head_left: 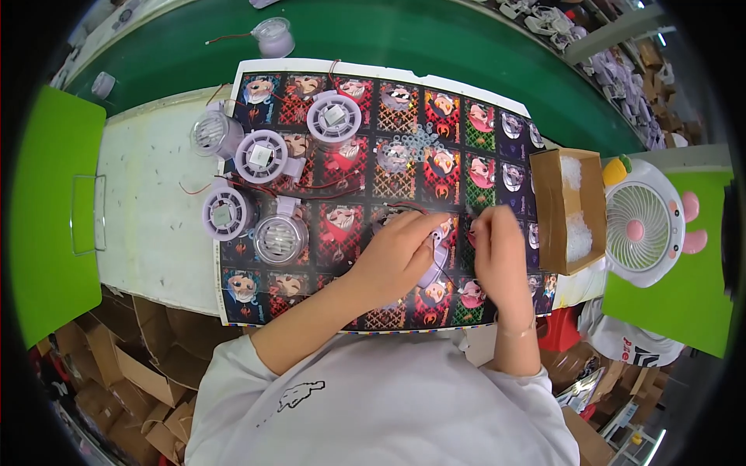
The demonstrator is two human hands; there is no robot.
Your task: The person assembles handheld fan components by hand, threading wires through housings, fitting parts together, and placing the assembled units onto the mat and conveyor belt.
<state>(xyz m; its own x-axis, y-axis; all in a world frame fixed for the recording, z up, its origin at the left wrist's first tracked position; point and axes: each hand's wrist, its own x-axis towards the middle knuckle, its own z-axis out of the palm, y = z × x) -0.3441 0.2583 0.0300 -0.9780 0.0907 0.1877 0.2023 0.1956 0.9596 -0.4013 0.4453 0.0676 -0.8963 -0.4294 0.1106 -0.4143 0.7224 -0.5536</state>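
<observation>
My left hand point(398, 256) is closed on a light purple plastic fan part point(435, 268) with thin wires by it, low over the printed sheet point(339, 299). Most of that part is hidden behind the fingers. Just to the right, my right hand point(500, 252) is raised with its fingers curled together; what they pinch, if anything, is too small to make out. Small clear rings point(423, 144) lie in a loose pile beyond my hands. Left of them stand several round purple fan housings, among them one with a pale square piece point(334, 116) and one with a grille point(281, 238); red wires trail from them.
An open cardboard box point(549, 213) with clear bags of small parts stands at the sheet's right edge. Beside it is a white desk fan point(639, 221) with pink ears. A green conveyor belt point(365, 46) runs along the far side, carrying another purple housing point(274, 39).
</observation>
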